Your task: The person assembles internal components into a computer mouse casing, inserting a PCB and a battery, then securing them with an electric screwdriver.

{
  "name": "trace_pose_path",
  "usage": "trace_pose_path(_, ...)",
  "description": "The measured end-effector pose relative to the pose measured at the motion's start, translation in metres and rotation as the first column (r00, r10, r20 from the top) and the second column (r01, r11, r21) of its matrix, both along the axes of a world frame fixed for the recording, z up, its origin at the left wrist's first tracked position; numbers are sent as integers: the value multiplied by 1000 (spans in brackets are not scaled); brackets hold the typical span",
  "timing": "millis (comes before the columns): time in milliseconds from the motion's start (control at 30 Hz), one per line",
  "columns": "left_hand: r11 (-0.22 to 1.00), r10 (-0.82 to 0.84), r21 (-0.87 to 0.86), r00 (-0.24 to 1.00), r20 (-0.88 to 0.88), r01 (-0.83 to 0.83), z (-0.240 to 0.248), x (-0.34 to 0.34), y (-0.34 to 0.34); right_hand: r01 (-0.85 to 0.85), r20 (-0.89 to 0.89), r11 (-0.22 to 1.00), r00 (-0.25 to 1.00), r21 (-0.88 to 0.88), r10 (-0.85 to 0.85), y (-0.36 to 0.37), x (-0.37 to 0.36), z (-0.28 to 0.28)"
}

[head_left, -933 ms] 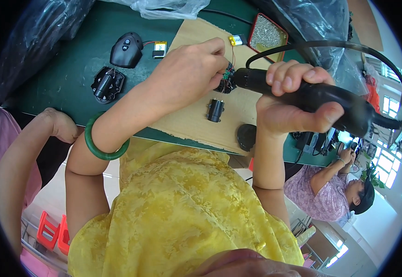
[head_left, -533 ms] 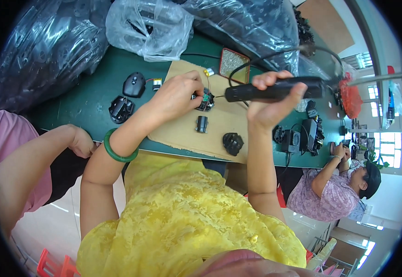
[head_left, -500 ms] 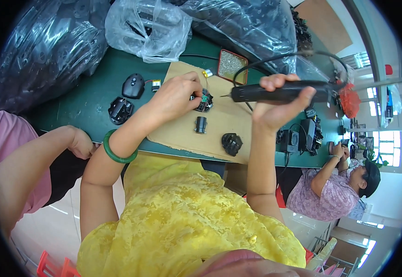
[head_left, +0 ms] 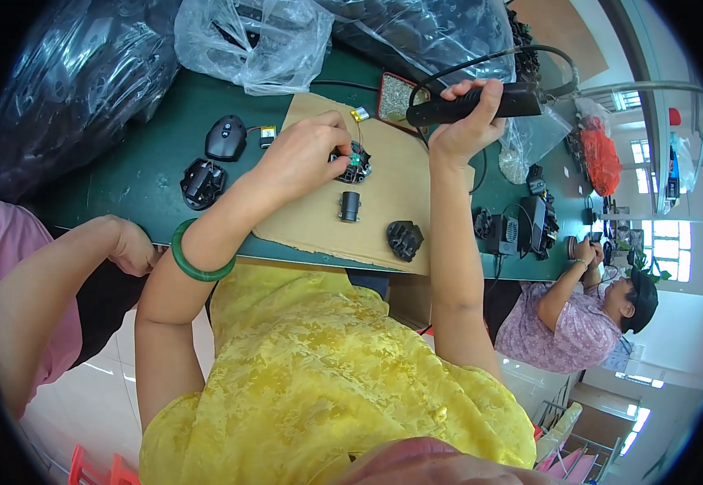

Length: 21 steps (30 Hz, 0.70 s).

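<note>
My left hand (head_left: 305,153) is closed at the edge of an opened black mouse base (head_left: 358,168) with a green circuit board, which rests on a cardboard sheet (head_left: 299,230). The fingertips are partly hidden. In my right hand (head_left: 462,136) is a black corded electric screwdriver (head_left: 519,103), raised beside a red-rimmed tray of small screws (head_left: 398,90); the driver's tip is not clearly visible. A small battery (head_left: 359,115) on thin wires lies beyond the base. Nearer me on the cardboard are a black curved shell piece (head_left: 350,207) and another black mouse part (head_left: 405,241).
To the left lie a black mouse (head_left: 226,138), a second battery (head_left: 267,136) and an open mouse half (head_left: 203,184). Plastic bags (head_left: 254,48) crowd the far side. Black power adapters (head_left: 507,233) sit at right. Co-workers (head_left: 561,327) sit on both sides.
My right hand has moved the screwdriver away from me and slightly left, toward the screw tray. My left hand stays at the mouse base. The view has shifted slightly.
</note>
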<state>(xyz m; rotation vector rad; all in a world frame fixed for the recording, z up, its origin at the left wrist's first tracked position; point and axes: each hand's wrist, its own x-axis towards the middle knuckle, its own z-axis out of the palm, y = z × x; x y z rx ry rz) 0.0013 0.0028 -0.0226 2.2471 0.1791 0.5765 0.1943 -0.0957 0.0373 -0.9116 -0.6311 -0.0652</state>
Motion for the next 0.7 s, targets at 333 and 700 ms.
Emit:
trace_pose_path(333, 999, 10, -33, 1000, -26, -11, 2, -1, -1, 6, 5, 999, 1000, -51, -6, 7, 7, -6)
trace_pose_path(700, 1000, 16, -22, 1000, -27, -16, 2, -1, -1, 17, 0, 999, 1000, -35, -17, 1, 9, -1)
